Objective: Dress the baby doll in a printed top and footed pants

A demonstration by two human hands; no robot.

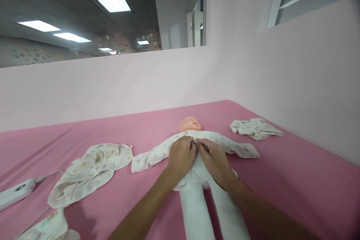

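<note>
A baby doll [190, 123] lies on its back, its head toward the wall. It wears a white printed baby shirt [239, 147] with the sleeves spread wide and plain white trousers [194, 210]. At the chest, my left hand [182, 154] and my right hand [214, 160] meet, thumbs and fingers pinched on the shirt's front edges. The bit of cloth or fastening between the fingertips is mostly hidden. One lower edge of the shirt hangs loose beside the doll's hip, under my left wrist.
On the pink sheet [157, 202], a printed baby garment [90, 168] lies crumpled at left, with another piece of printed cloth [50, 228] nearer me. A white device with a cord [19, 193] sits at far left. A folded garment [256, 129] lies at right by the wall.
</note>
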